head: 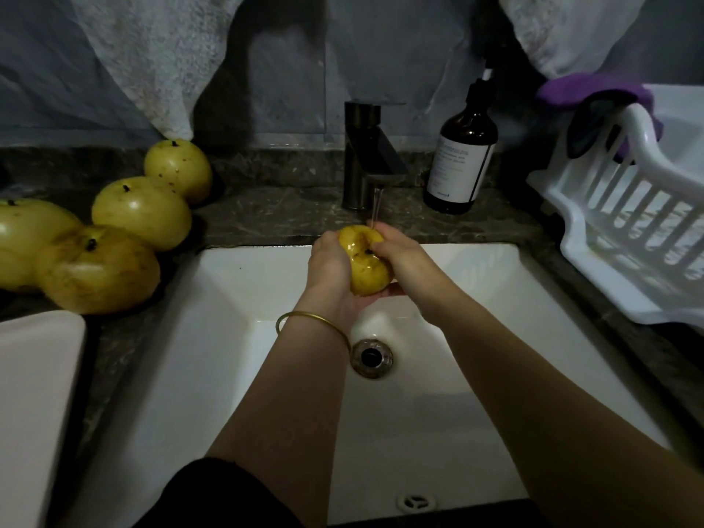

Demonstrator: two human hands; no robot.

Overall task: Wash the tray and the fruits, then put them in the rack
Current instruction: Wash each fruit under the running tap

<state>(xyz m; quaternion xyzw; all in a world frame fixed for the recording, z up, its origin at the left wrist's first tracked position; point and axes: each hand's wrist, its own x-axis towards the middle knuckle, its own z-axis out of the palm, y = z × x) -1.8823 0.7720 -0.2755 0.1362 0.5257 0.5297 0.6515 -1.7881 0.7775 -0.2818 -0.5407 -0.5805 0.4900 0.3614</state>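
You are washing fruit: your left hand (330, 269) and right hand (404, 261) both clasp 1 yellow fruit (365, 262) under the tap stream (376, 207). Next it likely needs carrying right of the grip to the rack (567, 242); 4 fruits (141, 211) wait left, on the surface (266, 215).

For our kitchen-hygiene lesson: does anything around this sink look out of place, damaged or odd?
The nearest counter fruit shows brownish blotches and looks duller than the fruit behind it. Otherwise nothing looks spilled or broken.
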